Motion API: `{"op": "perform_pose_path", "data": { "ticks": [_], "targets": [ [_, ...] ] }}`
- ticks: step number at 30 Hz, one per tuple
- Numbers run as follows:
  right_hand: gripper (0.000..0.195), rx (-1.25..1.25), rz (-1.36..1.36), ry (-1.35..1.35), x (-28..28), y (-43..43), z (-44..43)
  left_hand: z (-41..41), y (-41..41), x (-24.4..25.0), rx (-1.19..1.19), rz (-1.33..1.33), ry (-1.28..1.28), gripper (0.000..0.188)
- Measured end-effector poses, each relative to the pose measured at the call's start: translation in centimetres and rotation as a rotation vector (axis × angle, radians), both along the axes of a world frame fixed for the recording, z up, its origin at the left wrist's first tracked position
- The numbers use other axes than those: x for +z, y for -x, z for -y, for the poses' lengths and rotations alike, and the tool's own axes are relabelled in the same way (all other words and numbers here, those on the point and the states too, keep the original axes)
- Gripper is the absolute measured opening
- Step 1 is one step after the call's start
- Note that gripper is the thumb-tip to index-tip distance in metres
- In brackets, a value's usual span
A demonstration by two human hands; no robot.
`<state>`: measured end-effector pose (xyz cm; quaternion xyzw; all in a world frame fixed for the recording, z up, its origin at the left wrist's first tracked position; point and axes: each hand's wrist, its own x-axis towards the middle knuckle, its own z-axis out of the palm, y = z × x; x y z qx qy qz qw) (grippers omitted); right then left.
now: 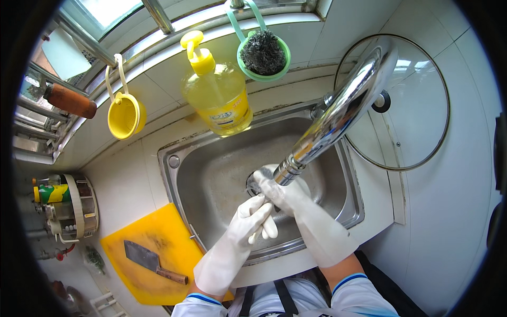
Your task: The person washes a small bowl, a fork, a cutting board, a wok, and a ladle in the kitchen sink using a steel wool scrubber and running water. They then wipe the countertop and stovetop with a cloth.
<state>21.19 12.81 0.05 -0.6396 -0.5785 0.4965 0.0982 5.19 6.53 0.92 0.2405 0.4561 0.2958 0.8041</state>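
White rubber gloves cover both of my hands over a stainless steel sink (214, 166). My right hand (273, 190) is under the spout of a chrome faucet (328, 126), close to the drain, with a greyish patch at its fingers that I cannot identify. Just below it, my left hand (253, 220) has its fingers curled, its fingertips near the right hand. Part of a white round object (303, 186), perhaps a dish, shows behind the right hand. Whether the left fingers grip something is hidden.
Behind the sink stands a yellow dish soap pump bottle (222, 103). A green holder with a steel wool scourer (263, 53) and a yellow strainer cup (126, 117) hang there. A cleaver (142, 255) lies on a yellow cutting board (170, 226); a glass lid (420, 99) leans at right.
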Motion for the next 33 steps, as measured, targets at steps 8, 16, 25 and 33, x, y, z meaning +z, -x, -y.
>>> {"op": "perform_pose_path", "data": {
  "ticks": [8, 16, 25, 33],
  "targets": [
    [0.051, -0.508, -0.448, -0.176, -4.7, -4.5, -0.8, 1.0, 0.4, -0.5, 0.174, 0.262, 0.069, 0.042],
    [0.038, -0.627, -0.82, -0.23, 0.1, -3.7, 2.9, -0.1, 0.9, -1.1, 0.14, 0.146, -0.033, 0.047],
    [0.034, -0.116, -0.513, -0.415, 2.1, -0.7, 4.5, 0.6, -0.1, -1.1, 0.142, 0.091, -0.039, 0.035],
    [0.028, -0.191, -0.345, -0.534, -0.6, -0.6, 4.5, 0.9, 0.1, -0.9, 0.024, -0.075, -0.041, 0.026]
  ]
}}
